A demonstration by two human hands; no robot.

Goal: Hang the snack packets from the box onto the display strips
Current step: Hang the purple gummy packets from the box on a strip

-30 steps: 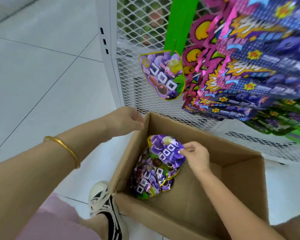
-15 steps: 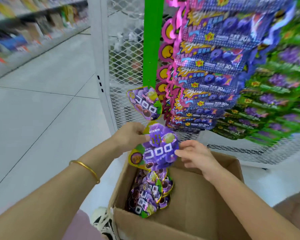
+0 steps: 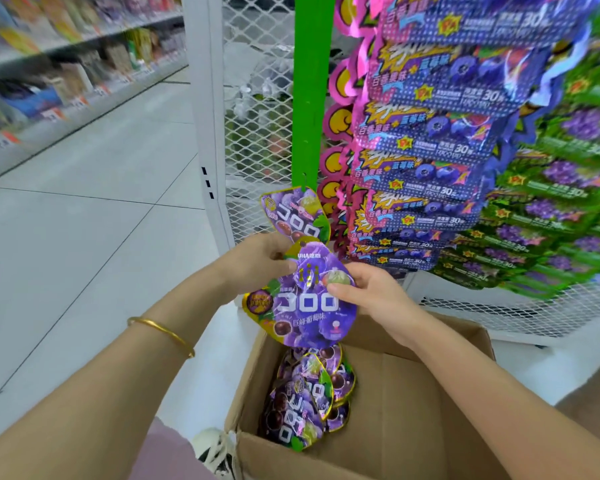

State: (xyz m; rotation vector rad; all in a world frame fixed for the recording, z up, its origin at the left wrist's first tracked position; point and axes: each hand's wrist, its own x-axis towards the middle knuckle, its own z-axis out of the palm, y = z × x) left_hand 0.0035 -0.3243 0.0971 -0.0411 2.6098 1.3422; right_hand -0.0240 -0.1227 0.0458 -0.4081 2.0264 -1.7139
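**Grape packet held between box and strip, both hands on it**

We see one purple round-edged foil packet of grape gummies (image 3: 312, 306) held upright in the air. It is just above the open brown cardboard box (image 3: 413, 393) and just below the bottom end of the green plastic display strip (image 3: 310, 81). Its print faces the camera. Its top edge overlaps the lower edge of a matching purple packet on the strip (image 3: 293, 216), which hangs at the strip's lowest point. We can't tell if the two touch.

The left hand (image 3: 257, 261) pinches the held packet's upper left edge, thumb on the front, fingers curled. The right hand (image 3: 374, 292) grips the right edge, thumb pressed on the front next to the green grape print, other fingers hidden behind the foil. There is a thin gold bangle (image 3: 163, 332) on the left forearm.

The box sits on the pale tiled floor (image 3: 84, 220) near the foot of the white wire-mesh rack (image 3: 253, 98). A loose pile of purple packets (image 3: 305, 403) lies against the box's left wall.

Right of the green strip hangs a dense overlapping column of blue-purple blueberry packets with pink zigzag edges (image 3: 430, 133). Further right is a column of green packets with purple grape print (image 3: 551, 209), partly blurred.

At far left are stocked store shelves (image 3: 66, 64), too blurred to read. At the bottom edge, a white shoe with dark stripes (image 3: 215, 448) sits beside the box's near left corner, with pink fabric (image 3: 167, 452) next to it.
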